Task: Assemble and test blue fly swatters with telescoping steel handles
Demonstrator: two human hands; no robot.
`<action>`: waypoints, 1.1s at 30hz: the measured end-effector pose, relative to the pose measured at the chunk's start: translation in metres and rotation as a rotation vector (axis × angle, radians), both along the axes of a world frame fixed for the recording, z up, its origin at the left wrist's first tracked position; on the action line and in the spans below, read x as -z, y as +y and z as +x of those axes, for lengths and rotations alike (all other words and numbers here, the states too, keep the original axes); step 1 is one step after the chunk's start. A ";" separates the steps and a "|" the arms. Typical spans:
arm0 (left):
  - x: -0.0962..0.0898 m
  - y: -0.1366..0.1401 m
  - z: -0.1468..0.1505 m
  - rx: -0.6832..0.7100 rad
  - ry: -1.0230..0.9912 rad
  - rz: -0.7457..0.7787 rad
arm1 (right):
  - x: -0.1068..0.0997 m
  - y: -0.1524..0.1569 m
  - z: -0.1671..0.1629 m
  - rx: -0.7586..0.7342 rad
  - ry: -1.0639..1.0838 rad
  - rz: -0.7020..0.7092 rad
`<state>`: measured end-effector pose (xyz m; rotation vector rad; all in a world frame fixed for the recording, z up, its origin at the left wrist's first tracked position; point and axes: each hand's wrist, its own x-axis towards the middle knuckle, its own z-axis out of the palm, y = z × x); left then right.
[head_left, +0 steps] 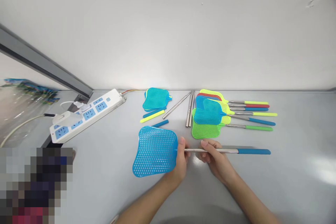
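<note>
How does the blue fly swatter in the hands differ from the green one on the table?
The blue fly swatter is gripped by the left hand and right hand; the green fly swatter lies on the table. The blue one's head shows almost whole; the green one's is partly covered by other swatters. Both have perforated heads and metal shafts.

Bright, even light | glare on tabletop, right | soft shadow, bottom | lower-left pixelated | clear plastic seemingly blurred
</note>
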<state>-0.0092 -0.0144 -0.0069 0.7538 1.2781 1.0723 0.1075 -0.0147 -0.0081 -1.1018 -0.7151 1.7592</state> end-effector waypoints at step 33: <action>0.008 0.008 -0.003 0.318 -0.084 -0.028 | 0.008 -0.002 -0.001 -0.105 0.003 0.053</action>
